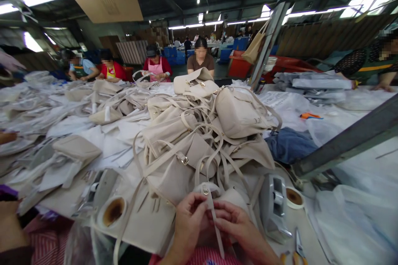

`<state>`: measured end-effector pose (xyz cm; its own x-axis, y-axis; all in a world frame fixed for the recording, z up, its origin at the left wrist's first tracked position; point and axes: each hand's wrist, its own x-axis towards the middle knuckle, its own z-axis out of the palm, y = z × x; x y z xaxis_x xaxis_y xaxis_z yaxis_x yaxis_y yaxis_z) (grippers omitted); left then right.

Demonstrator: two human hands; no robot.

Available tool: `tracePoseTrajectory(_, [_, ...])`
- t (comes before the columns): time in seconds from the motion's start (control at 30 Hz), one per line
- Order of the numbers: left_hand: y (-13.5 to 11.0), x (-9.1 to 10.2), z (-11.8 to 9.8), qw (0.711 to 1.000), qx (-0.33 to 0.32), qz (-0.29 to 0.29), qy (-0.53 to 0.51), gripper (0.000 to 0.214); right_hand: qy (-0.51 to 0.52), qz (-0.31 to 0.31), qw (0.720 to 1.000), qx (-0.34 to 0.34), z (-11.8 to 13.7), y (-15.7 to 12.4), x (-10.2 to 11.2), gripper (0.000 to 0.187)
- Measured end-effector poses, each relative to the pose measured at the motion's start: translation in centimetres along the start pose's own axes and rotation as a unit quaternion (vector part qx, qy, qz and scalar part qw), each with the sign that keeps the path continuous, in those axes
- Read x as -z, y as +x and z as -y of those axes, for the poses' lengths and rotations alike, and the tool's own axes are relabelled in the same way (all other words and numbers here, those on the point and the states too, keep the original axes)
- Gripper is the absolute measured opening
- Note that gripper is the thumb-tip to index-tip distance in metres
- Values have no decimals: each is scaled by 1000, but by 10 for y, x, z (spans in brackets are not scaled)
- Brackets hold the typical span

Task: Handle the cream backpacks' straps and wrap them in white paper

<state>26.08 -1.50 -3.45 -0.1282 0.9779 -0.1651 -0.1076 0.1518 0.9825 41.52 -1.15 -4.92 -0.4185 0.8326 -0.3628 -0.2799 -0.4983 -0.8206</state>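
Observation:
My left hand (188,219) and my right hand (238,221) meet at the bottom centre, both pinched on a narrow beige strap (217,225) that hangs down between them. The strap runs up to a small beige backpack (214,192) with a gold buckle, lying right in front of my hands. Behind it rises a pile of beige backpacks (199,136) with tangled straps.
A tape dispenser (275,207) and a tape roll (294,197) stand to the right, scissors (299,248) near the front edge. Another tape roll (113,211) lies left. White bags and paper cover the long table (367,165). Several people sit at the far side. A metal post (273,25) slants up.

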Motion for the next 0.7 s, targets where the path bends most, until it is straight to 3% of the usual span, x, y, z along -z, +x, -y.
tracePoseTrajectory(0.1, [-1, 0, -6, 998, 36, 5, -56, 26, -14, -28, 999, -13, -1, -1, 2, 53])
tracePoseTrajectory(0.27, [-10, 1, -14, 981, 160, 112, -16, 30, -53, -82, 995, 12, -1, 7, 3, 54])
tracePoseTrajectory(0.4, [-11, 4, -17, 971, 214, 102, 22, 43, -15, -67, 997, 24, -1, 9, 7, 65])
tracePoseTrajectory(0.57, [-6, 6, -18, 967, 225, 111, 42, 48, 14, -72, 997, 28, -1, 5, 5, 84])
tracePoseTrajectory(0.7, [-2, 2, -6, 972, 205, 104, 47, 43, -9, -97, 995, 29, -4, 9, 2, 85])
